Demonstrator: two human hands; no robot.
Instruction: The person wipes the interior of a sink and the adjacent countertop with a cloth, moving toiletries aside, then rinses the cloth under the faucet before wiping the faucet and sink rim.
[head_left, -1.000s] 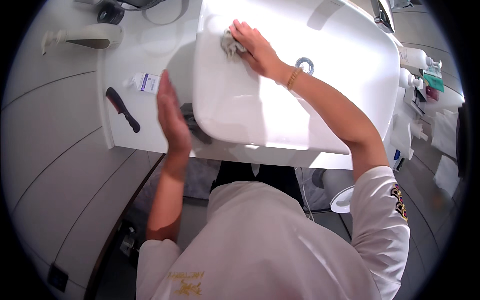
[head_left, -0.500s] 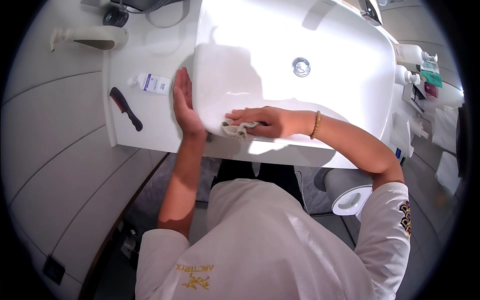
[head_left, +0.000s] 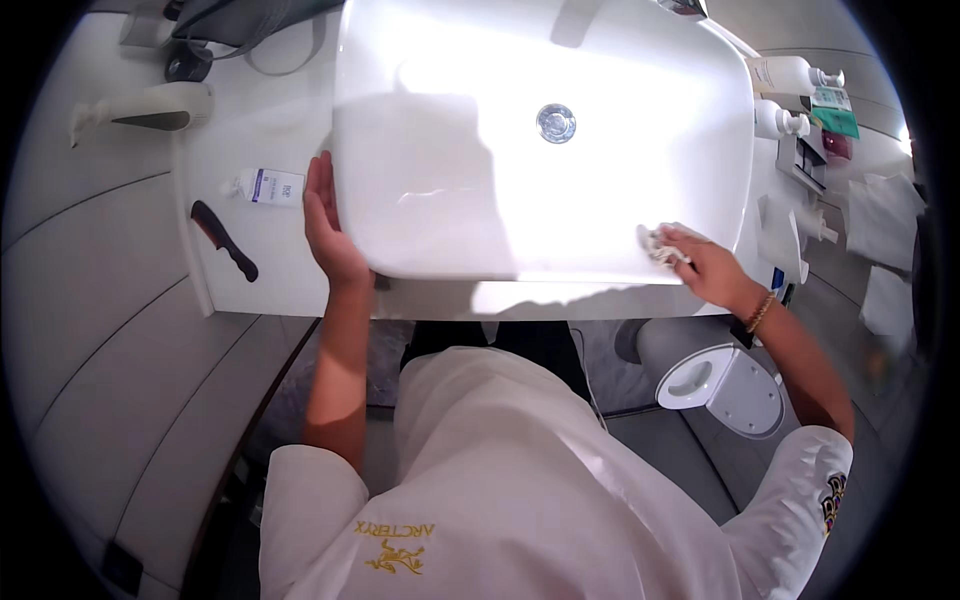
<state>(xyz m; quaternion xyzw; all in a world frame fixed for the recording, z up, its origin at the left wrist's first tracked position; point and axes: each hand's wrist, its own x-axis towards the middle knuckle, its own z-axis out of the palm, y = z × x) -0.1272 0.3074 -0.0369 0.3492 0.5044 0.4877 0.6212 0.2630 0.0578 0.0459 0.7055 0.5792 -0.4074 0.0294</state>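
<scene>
A crumpled pale cloth [head_left: 662, 248] is gripped in my right hand [head_left: 705, 268], pressed to the near right part of the white washbasin [head_left: 440, 235]. My left hand [head_left: 335, 235] lies flat along the basin's left outer side, its fingers stretched out and holding nothing. Close by on that side, a white and purple tube [head_left: 275, 187] rests on the countertop [head_left: 290, 270]. A dark comb [head_left: 224, 240] is further left. The round metal drain [head_left: 556, 123] shows in the basin floor.
A pump bottle [head_left: 160, 107] lies at the left, below a grey bag [head_left: 235, 20]. Two white pump bottles [head_left: 785, 75] and a green package [head_left: 835, 112] stand right of the basin. Below the counter at the right is a white toilet [head_left: 690, 378].
My right hand has slid with the cloth from the basin's near left corner to its near right part. My left hand stays at the left side. The whole view has shifted a little.
</scene>
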